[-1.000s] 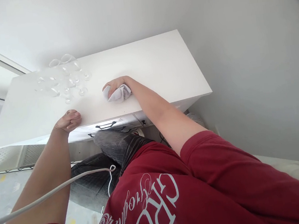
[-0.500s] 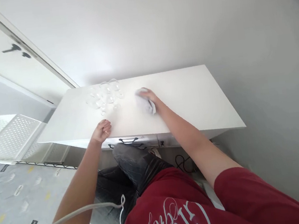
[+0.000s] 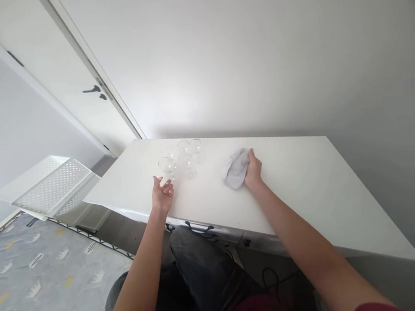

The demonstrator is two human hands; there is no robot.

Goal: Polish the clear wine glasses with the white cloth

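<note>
My right hand (image 3: 253, 169) grips a pale grey cloth (image 3: 238, 170) over the middle of the white cabinet top (image 3: 302, 184). The cloth is bunched at the fingers and hangs out to the left, slightly blurred. Nothing is in my left hand (image 3: 163, 193), which is open with curled, parted fingers above the front edge of the cabinet. Just beyond it stand several clear glasses (image 3: 185, 159), grouped together on the left half of the top; their outlines are faint and overlap.
Drawers with dark handles (image 3: 200, 227) face my legs. White perforated baskets (image 3: 58, 186) stand left of the cabinet, beside a patterned grey mattress (image 3: 45, 286). A wall rises behind the top, and a door with a black handle (image 3: 92, 89) is at the back left.
My view has tilted up and turned left. The right hand has turned and the cloth now spreads out from it. My left hand has gone from a loose fist to open, close to the glasses.
</note>
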